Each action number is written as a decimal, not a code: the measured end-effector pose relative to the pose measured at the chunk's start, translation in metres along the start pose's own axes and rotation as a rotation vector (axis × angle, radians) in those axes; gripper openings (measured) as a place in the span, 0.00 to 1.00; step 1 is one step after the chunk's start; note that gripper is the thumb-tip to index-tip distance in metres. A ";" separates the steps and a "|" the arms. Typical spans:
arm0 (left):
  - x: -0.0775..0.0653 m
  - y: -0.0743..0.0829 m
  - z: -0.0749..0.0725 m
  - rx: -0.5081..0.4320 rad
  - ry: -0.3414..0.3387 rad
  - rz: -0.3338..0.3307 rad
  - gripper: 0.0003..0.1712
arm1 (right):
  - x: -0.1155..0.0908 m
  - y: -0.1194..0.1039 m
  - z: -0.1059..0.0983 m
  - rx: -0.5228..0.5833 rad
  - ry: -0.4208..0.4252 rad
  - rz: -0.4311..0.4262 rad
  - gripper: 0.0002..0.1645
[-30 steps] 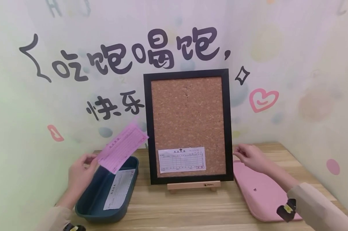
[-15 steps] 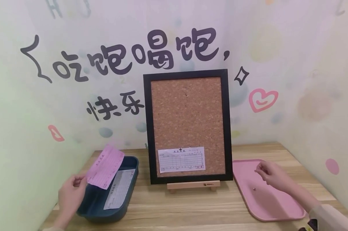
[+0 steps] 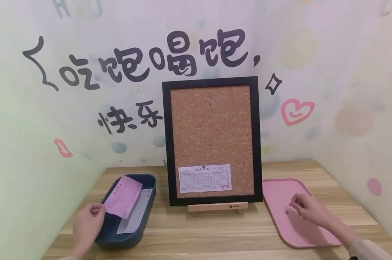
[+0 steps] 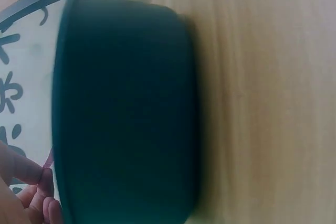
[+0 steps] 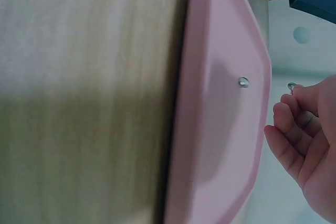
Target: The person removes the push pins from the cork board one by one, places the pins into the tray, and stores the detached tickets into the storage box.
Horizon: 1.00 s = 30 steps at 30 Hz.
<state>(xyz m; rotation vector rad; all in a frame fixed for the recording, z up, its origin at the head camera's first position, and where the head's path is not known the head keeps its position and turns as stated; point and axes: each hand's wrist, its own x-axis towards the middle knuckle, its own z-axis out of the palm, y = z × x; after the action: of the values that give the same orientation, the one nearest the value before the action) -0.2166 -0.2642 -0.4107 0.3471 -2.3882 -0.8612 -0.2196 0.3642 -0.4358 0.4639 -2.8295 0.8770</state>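
Observation:
My left hand pinches a pink receipt slip by its near left edge, over the dark teal bin. Under the slip, a white receipt lies in the bin. In the left wrist view the fingertips are beside the bin's rim, most of the slip hidden behind its wall. My right hand is over the pink tray. Between its thumb and finger it pinches a thumbtack. A second thumbtack lies on the tray.
A black-framed cork board stands on a small wooden easel between bin and tray. A white receipt is pinned low on the cork. Behind the wooden table rises a wall with painted characters.
My left hand has drawn the pink slip left and down, from beside the board to the bin. My right hand has gone from the board's right side to over the tray.

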 end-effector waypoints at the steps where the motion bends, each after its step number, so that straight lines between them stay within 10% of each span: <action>1: -0.001 0.000 0.001 0.004 -0.010 -0.004 0.09 | -0.001 0.001 0.001 0.002 0.003 -0.001 0.05; 18: -0.015 -0.001 0.013 0.075 -0.202 0.016 0.11 | -0.008 0.015 0.017 -0.038 0.034 -0.076 0.05; 30: -0.008 -0.003 0.013 0.167 -0.351 0.017 0.10 | -0.009 0.019 0.020 0.068 -0.094 -0.108 0.04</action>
<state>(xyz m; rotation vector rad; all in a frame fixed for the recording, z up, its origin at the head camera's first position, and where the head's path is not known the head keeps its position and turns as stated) -0.2177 -0.2568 -0.4245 0.2551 -2.7934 -0.7677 -0.2182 0.3696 -0.4643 0.6774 -2.8332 0.9562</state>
